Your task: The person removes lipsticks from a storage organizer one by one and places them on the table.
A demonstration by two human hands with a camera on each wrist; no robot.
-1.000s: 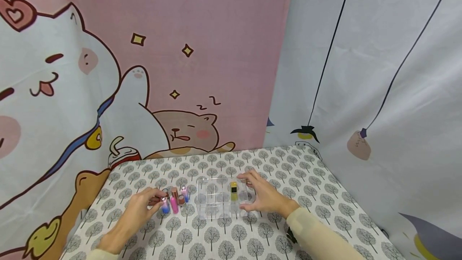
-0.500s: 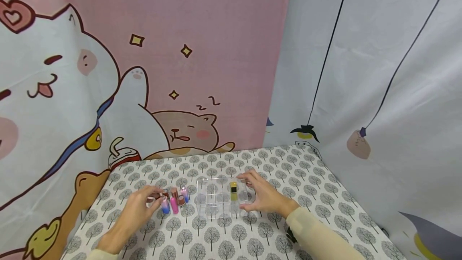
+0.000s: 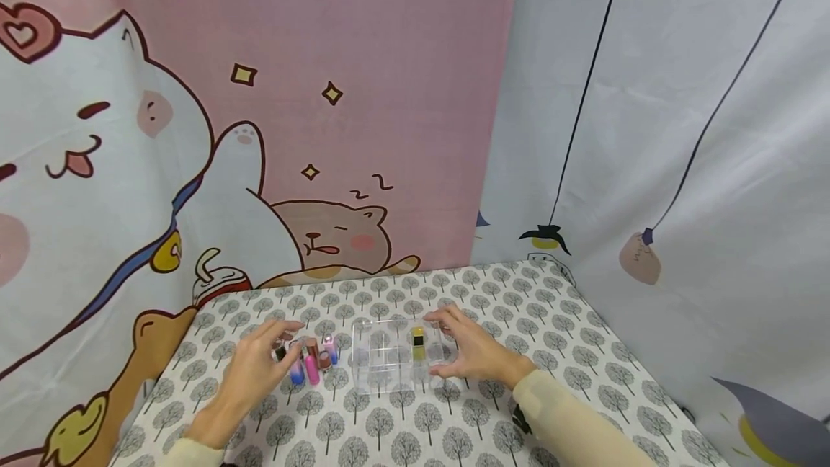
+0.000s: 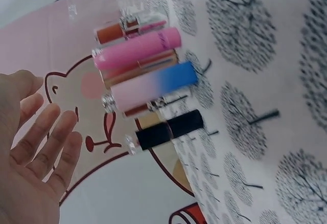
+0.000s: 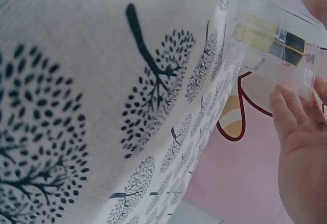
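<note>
In the head view my left hand (image 3: 256, 362) hovers at the left of several lip-colour tubes, fingers and thumb spread around nothing. The left wrist view shows that palm (image 4: 38, 152) bare beside a black tube (image 4: 170, 130), a pink-to-blue tube (image 4: 153, 85) and a bright pink tube (image 4: 138, 47). Brown tubes (image 3: 313, 347) stand behind them, partly hidden. With thumb and fingertips, my right hand (image 3: 476, 352) holds the right end of a clear compartment box (image 3: 385, 367). Inside the box's right part stands a gold tube with a black band (image 5: 255, 37).
A tree-print cloth (image 3: 382, 427) covers the table. Behind it hangs a pink curtain (image 3: 389, 92) with cartoon cats, and a grey-white curtain (image 3: 713, 164) hangs along the right side. A small dark object (image 3: 521, 420) is partly hidden by the right sleeve.
My left hand's fingers have parted and drawn a little left and up from the tubes, letting go of the black tube. The right hand and the box have stayed put.
</note>
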